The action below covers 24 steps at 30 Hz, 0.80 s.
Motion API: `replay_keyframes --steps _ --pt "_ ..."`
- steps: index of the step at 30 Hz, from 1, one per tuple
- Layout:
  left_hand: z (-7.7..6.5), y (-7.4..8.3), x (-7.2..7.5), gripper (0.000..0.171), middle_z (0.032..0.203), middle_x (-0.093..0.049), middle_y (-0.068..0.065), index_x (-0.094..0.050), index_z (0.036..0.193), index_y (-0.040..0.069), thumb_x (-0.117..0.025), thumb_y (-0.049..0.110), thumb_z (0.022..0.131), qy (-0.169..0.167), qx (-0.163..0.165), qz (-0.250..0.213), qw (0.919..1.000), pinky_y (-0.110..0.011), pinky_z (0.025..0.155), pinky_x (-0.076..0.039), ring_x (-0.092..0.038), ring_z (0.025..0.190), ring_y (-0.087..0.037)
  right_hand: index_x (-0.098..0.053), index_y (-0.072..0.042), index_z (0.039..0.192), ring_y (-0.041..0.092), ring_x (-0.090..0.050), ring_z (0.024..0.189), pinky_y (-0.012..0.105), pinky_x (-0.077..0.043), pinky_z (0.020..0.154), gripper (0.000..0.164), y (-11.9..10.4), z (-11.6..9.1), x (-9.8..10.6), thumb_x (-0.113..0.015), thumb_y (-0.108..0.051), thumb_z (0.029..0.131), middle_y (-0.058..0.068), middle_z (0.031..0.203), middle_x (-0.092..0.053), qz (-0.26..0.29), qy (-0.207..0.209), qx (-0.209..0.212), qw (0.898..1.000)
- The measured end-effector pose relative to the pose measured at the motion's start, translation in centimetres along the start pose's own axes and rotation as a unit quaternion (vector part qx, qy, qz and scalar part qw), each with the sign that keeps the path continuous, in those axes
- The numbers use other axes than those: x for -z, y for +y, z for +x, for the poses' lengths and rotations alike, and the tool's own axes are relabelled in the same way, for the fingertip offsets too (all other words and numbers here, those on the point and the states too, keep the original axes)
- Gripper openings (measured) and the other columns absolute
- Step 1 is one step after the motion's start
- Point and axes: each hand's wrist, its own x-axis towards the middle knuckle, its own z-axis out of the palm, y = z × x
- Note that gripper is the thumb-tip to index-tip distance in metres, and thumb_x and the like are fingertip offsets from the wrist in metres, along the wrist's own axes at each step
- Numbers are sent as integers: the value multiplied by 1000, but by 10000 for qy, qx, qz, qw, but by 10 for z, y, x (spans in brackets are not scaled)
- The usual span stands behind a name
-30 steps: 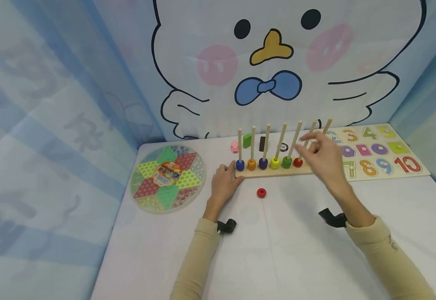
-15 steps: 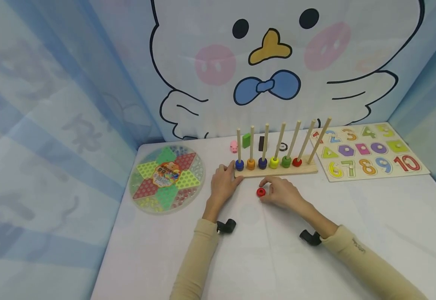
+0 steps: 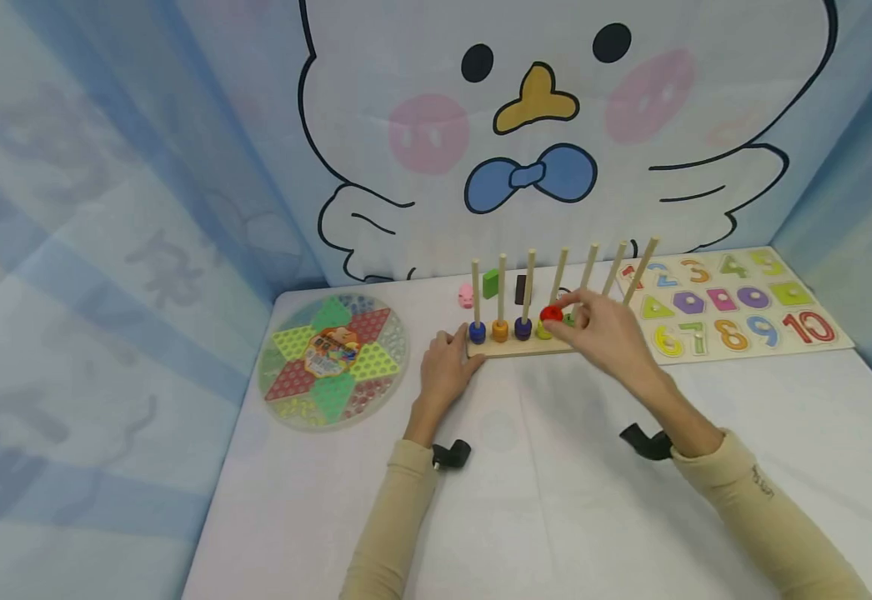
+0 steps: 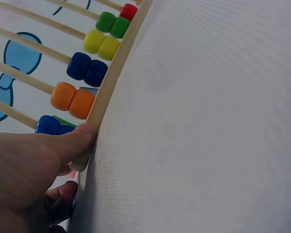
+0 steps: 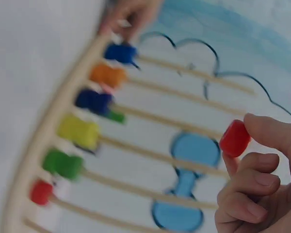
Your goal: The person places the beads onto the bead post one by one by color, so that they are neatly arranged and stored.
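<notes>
My right hand [image 3: 616, 337] pinches a red bead [image 5: 234, 138] between thumb and finger, over the pegs of a wooden bead stand [image 3: 514, 349]. My left hand [image 3: 442, 371] grips the stand's left end, its thumb along the front edge of the base. Upright pegs rise from the base. In the left wrist view, paired beads sit low on them: blue [image 4: 48, 124], orange [image 4: 81, 103], dark blue [image 4: 87, 69], yellow [image 4: 101, 44] and green [image 4: 112, 25]. A single red bead [image 5: 41, 192] is on the following peg. The rightmost peg [image 3: 642, 268] bears no bead.
A round star-patterned game board [image 3: 278, 367] lies left of the stand. On the right is a number puzzle board [image 3: 744, 350]. Behind the stand are a pink pig figure [image 3: 466, 295], a green block [image 3: 490, 283] and a dark block [image 3: 520, 289].
My right hand came down from the stand's right side to the red bead on the table, took it and lifted it up to the pegs. My left hand stayed on the stand's end.
</notes>
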Motion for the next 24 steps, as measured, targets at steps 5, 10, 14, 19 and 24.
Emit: replay_keyframes --steps 5,10,14,19,24 --pt "2 -5 0 69 106 -51 -6 -39 146 18 -58 53 89 30 -38 -3 10000 -31 71 -40 -49 88 -18 -59 -5 119 22 -43 49 29 -30 41 50 -9 19 53 -65 -44 88 7 61 -50 32 1062 47 9943" --pt "2 -7 2 69 105 -51 -6 -39 146 18 -58 53 89 43 -29 6 10000 -31 71 -40 -48 88 -18 -60 -6 120 14 -40 44 28 -29 40 49 -1 34 78 -64 -42 88 9 61 -51 -138 1892 38 9818" --pt "-1 -6 2 69 105 -50 -6 -39 146 18 -57 53 90 -66 -1 -28 10000 -31 70 -40 -47 87 -18 -59 -1 119 9 -38 41 28 -28 41 49 11 37 77 -63 -39 89 9 61 -52 -255 1937 -78 9807" --pt "0 -6 2 70 105 -49 -5 -38 147 19 -57 53 89 -70 49 -62 9999 -30 70 -39 -46 87 -17 -60 0 118 14 -41 41 30 -28 40 51 20 39 71 -63 -41 88 7 60 -52 -294 1851 -157 9821" --pt "0 -5 1 69 106 -49 -5 -38 147 19 -57 53 90 -36 14 -54 10000 -30 71 -39 -47 88 -17 -61 0 118 21 -43 45 31 -29 41 51 19 38 69 -63 -42 89 7 60 -52 -377 1840 -214 9820"
